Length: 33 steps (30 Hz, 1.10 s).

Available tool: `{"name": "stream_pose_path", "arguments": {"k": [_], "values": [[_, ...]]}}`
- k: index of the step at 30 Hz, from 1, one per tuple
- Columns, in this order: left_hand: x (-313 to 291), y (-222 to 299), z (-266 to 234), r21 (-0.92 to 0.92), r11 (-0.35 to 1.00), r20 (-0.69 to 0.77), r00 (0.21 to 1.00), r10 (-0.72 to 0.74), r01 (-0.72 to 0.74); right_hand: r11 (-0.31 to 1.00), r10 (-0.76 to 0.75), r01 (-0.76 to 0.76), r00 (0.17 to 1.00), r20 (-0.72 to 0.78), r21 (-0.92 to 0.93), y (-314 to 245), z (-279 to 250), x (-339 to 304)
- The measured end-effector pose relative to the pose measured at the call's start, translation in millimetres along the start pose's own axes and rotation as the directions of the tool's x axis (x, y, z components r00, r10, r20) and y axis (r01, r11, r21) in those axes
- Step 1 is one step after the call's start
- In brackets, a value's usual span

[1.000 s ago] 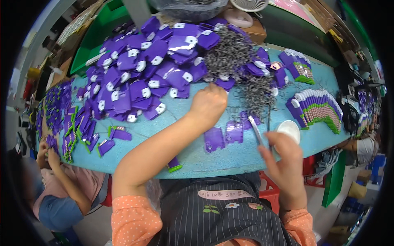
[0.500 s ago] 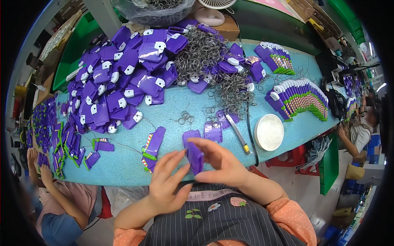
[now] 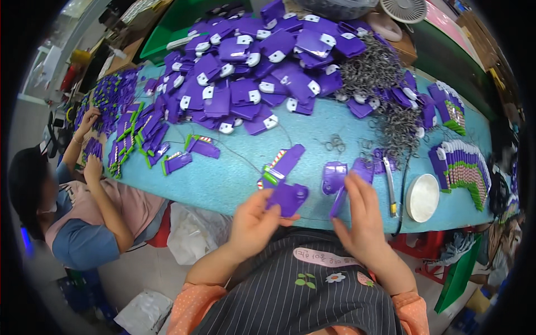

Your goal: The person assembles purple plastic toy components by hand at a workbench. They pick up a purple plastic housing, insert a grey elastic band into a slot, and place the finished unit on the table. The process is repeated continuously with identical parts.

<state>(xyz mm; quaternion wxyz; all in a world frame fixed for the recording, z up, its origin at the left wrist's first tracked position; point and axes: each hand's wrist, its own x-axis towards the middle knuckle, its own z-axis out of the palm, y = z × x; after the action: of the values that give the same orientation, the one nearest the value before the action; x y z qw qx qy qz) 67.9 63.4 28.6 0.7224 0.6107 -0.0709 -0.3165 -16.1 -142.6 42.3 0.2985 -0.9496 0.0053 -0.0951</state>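
My left hand grips a flat purple plastic panel with a round hole near one corner, tilted above the table's front edge. To its right, my right hand has a thin purple plastic piece, seen nearly edge-on, between thumb and fingers. Just beyond the right hand lie two flat purple panels, one a panel with small holes. Past the left hand rests a purple part with a green end and a red-and-white striped strip, a thin cord running from it.
A big heap of purple cases with white ends fills the back. Beside it lie tangled grey cords. At right are a cutter knife, a round white dish and stacked finished-looking rows. A co-worker sits at left.
My hands were together around one purple piece; now they are apart, each with a purple part. The view has swung left, so the table appears shifted right.
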Motion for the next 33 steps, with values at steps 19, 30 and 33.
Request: {"name": "stream_pose_path", "arguments": {"k": [19, 30, 33], "values": [[5.5, -12.2, -2.9, -0.373, 0.925, 0.009, 0.997, -0.071, 0.069, 0.363, -0.02, -0.187, 0.978, 0.208, 0.913, -10.6, 0.4, 16.4], [11.1, -6.6, 27.8, -0.216, 0.964, 0.191, 0.975, -0.116, 0.157, 0.165, 0.369, -0.404, 0.871, 0.324, 0.9, 19.3, -0.4, -23.3], [1.7, -8.2, 33.5, -0.176, 0.93, 0.316, 0.914, -0.256, 0.322, 0.309, 0.443, -0.315, 0.883, 0.157, 0.898, 18.3, -5.4, 8.5]]}}
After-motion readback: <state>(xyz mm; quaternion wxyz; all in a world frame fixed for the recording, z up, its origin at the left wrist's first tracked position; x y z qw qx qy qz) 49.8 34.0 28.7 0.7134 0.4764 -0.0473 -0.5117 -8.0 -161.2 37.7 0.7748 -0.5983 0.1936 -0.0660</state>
